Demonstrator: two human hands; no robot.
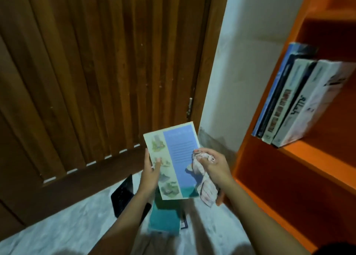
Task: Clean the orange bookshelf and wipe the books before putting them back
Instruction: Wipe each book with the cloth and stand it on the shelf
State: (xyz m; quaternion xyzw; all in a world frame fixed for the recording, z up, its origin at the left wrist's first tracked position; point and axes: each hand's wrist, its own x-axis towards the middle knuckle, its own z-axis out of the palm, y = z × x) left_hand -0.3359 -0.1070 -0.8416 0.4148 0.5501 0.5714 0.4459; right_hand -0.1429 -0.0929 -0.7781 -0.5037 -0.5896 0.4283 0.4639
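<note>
My left hand (151, 172) holds a thin book (173, 158) with a blue and cream back cover by its left edge, thumb on the cover. My right hand (212, 163) grips a crumpled pale cloth (205, 181) and presses it against the cover's right side. The orange bookshelf (300, 152) stands at the right. On its middle shelf lean three books (296, 100), spines facing out. The shelf below them shows nothing in it.
A teal book (164, 219) and a black book (123, 195) lie on the pale marbled floor (63, 229) beneath my hands. A brown slatted wooden door (96, 71) fills the left. A white wall (248, 62) runs between door and shelf.
</note>
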